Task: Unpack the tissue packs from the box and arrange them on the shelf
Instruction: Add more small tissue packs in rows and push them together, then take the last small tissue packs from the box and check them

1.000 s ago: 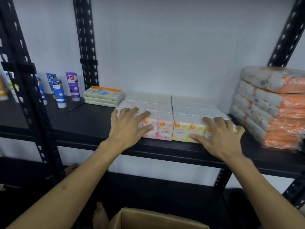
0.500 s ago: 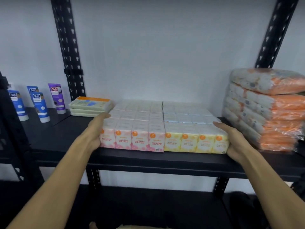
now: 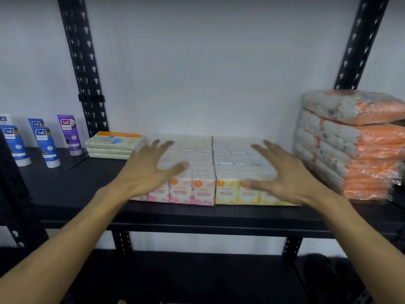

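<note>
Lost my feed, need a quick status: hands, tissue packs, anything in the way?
Left hand and right hand open, fingers spread over the tissue packs. Packs in rows on the shelf. Orange-wrapped bundles stacked close on the right.

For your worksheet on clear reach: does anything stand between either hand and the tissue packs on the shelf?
Nothing visible does. The left hand and right hand are spread open directly over the tissue packs on the shelf.
</note>
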Motion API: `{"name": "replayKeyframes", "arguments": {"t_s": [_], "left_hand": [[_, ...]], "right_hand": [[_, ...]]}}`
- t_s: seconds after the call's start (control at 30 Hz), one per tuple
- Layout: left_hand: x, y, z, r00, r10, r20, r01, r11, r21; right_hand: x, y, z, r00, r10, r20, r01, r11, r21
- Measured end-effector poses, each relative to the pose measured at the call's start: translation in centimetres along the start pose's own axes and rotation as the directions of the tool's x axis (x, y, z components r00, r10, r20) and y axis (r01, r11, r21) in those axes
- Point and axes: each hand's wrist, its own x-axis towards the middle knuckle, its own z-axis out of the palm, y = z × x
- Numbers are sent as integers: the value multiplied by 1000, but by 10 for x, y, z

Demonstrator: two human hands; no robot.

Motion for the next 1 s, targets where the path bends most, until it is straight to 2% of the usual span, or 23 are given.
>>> {"name": "replayKeyframes", "arguments": {"t_s": [0.07, 0.1, 0.17, 0.23, 0.3, 0.53, 0.73, 0.87, 0.93, 1.0], "left_hand": [[-4, 11, 17, 993, 107, 59, -119, 960, 253], [-5, 15, 26, 989, 118, 85, -139, 941, 310], [-4, 15, 41, 989, 136, 57, -147, 924, 354], [0, 12, 50, 987, 158, -41, -130, 911, 392], [8, 8, 55, 980, 174, -100, -119, 905, 409], [15, 7, 59, 981, 153, -122, -86, 896, 435], [6, 22, 43, 996, 84, 14, -81, 898, 432], [-4, 38, 27, 993, 49, 107, -95, 874, 477], [-16, 49, 20, 988, 101, 116, -140, 898, 416], [-31, 62, 13, 980, 179, 82, -196, 932, 304]], "right_hand": [[8, -8, 14, 990, -45, 132, 73, 973, -219], [11, -9, 22, 986, -39, 163, 81, 962, -260], [17, -8, 34, 989, -30, 147, 71, 957, -281], [22, -6, 40, 994, -51, 92, 78, 946, -316], [28, -3, 42, 995, -69, 73, 89, 938, -336], [35, 4, 43, 994, -59, 95, 85, 950, -300], [31, -8, 30, 979, -8, 203, 66, 958, -279], [21, -21, 20, 969, 38, 243, 44, 945, -323], [12, -29, 14, 979, 66, 192, -1, 947, -321], [-4, -36, 7, 996, 61, 69, -40, 960, -276]]}}
